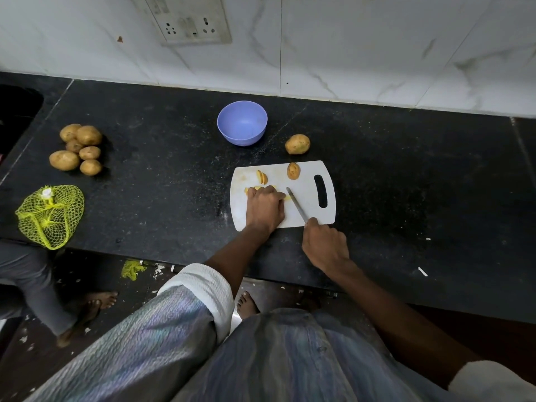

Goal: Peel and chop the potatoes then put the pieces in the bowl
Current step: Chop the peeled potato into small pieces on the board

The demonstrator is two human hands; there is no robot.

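i take the white cutting board (307,211) as my landmark. my left hand (264,208) sits on its near-left part, fingers curled down over a pale yellow potato piece (285,197), pinning it flat; only slivers of that piece show past the knuckles. my right hand (324,246) is just off the board's near edge, wrapped round the handle of a knife (296,203). the blade runs up and away from that hand, slanting toward the left hand, its tip just beside the held piece on the side facing the board's handle slot. so the next cut, as i judge it, turns on this: the blade lies right of the fingers, nearly touching them, and the piece's long axis seems to run across the board, left to right, so slices would come off its right end.

toward the board's far edge lie a few cut slices (262,177) fanned together, yellow inside, and a half potato (293,170), brown-skinned. a whole potato (297,144) with its skin on rests on the black speckled stone surface (406,175) just beyond the board's far edge. the bowl (242,123), smooth lilac plastic, round, stands beyond the board's far-left corner, with nothing in it that i can see. well to the board's left are a heap of unpeeled potatoes (77,149) and a limp yellow net bag (50,216).
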